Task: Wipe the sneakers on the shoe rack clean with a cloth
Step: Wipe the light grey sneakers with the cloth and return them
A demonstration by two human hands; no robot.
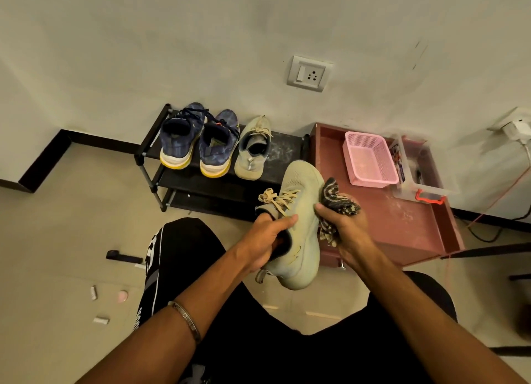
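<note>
Sneakers on the black shoe rack point(283, 151) by the wall: two blue ones point(198, 141) at the left, one beige shoe point(253, 154) just beside them. Nearer, left hand point(265, 240) with fingers curled into the collar of a second beige sneaker point(298, 225), held off the floor with its toe toward the rack; right hand point(346, 230) with fingers closed round a bunched patterned cloth point(336, 202), pressed against that sneaker's side. Farther right, a pink basket point(370, 159) inside a reddish tray point(402, 220).
</note>
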